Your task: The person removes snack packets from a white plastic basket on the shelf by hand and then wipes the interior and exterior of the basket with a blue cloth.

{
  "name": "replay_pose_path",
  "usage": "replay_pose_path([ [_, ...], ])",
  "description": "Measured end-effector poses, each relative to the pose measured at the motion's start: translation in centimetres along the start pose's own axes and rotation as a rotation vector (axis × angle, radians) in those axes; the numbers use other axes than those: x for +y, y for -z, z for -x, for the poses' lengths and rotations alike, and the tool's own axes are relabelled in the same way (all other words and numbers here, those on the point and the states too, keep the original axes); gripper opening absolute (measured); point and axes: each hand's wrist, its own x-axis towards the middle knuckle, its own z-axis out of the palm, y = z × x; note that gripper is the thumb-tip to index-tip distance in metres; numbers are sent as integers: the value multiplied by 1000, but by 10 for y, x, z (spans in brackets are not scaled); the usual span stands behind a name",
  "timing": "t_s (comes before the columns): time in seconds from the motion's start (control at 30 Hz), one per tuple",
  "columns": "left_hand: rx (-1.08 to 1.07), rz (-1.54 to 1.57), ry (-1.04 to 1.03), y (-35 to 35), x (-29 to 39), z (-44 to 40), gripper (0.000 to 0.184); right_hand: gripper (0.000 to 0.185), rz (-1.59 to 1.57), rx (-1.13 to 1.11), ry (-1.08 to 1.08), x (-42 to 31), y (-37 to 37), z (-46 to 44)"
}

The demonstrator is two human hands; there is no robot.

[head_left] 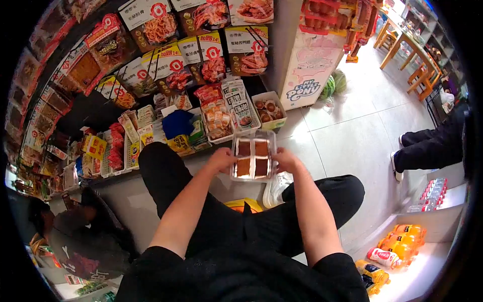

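Note:
A clear plastic box (253,156) with four brown and white cake-like pieces is held level in front of me, above the floor. My left hand (222,160) grips its left side, and my right hand (286,160) grips its right side. The fingers of both hands are closed on the box edges. Just beyond the box is a white basket (271,121) of round brown items. Left of that basket, another one holds packs of brown eggs (216,118) and white printed packets (238,108).
Hanging snack packs (211,55) line the shelf ahead. A pink-white panel (308,75) stands right of it. Orange bottles (402,241) lie at lower right. One person (83,236) is at lower left; another person's legs (427,148) are at right. Wooden stools (425,75) stand behind.

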Motion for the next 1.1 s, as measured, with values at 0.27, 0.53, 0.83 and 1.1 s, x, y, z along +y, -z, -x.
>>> replay_pose_path([
  [0.27, -151, 125, -116, 2, 55, 49, 25, 33, -12, 175, 243, -75, 20, 67],
  [0.53, -31, 441, -248, 28, 75, 41, 12, 47, -45, 75, 222, -137, 25, 71],
  [0.83, 123, 434, -228, 64, 69, 18, 10, 50, -308, 293, -91, -58, 36, -105],
  [1.1, 130, 605, -141, 65, 65, 2, 15, 53, -199, 637, 240, 22, 38, -281],
])
